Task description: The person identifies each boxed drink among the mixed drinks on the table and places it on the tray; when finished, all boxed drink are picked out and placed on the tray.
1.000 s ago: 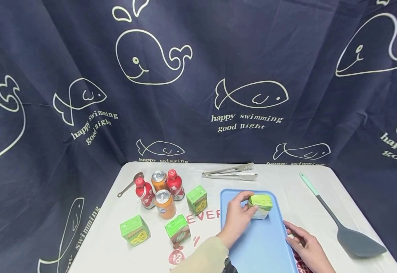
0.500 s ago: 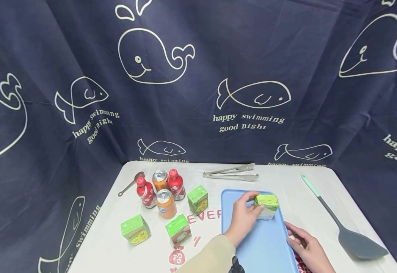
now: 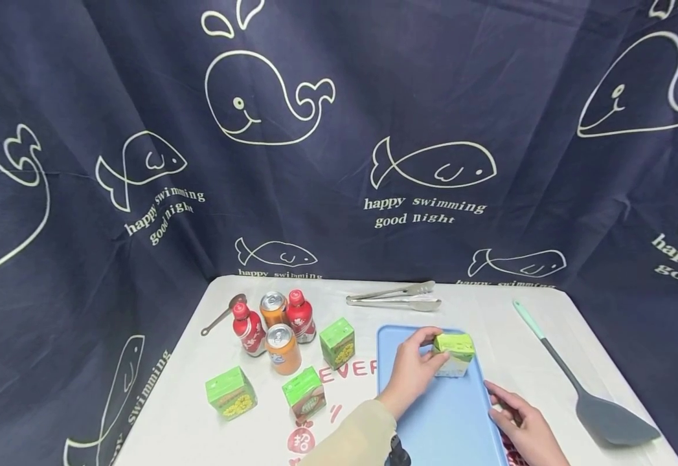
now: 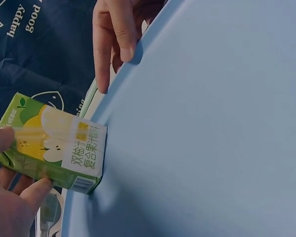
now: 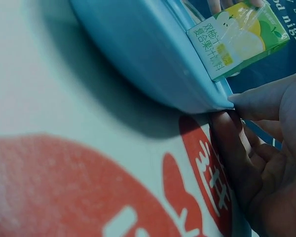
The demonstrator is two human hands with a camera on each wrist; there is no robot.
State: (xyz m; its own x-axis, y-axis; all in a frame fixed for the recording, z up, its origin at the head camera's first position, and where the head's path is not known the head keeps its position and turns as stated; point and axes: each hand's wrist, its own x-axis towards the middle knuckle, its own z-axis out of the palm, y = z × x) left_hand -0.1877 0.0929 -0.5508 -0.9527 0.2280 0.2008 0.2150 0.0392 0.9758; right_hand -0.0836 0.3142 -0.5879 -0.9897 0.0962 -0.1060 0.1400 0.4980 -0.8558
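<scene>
My left hand (image 3: 413,369) pinches a green and yellow juice box (image 3: 455,355) by its sides, thumb at the near side. The carton stands upright at the far right corner of the blue tray (image 3: 438,421); in the left wrist view the juice box (image 4: 54,143) has its lower end right at the tray surface. At the tray's right side, my right hand (image 3: 525,424) grips the rim. The right wrist view shows a fingertip (image 5: 246,103) on the rim's edge, with other fingers curled beneath it.
Several drinks stand left of the tray: green cartons (image 3: 337,343), red bottles (image 3: 249,330) and orange cans (image 3: 283,349). Metal tongs (image 3: 397,298) lie behind the tray, a spatula (image 3: 583,388) to its right. A small ladle (image 3: 222,316) lies at the far left.
My left hand has shifted the juice box to the right along the tray, toward its right rim. Over the last half second it hardly moves. My right hand stays at the rim.
</scene>
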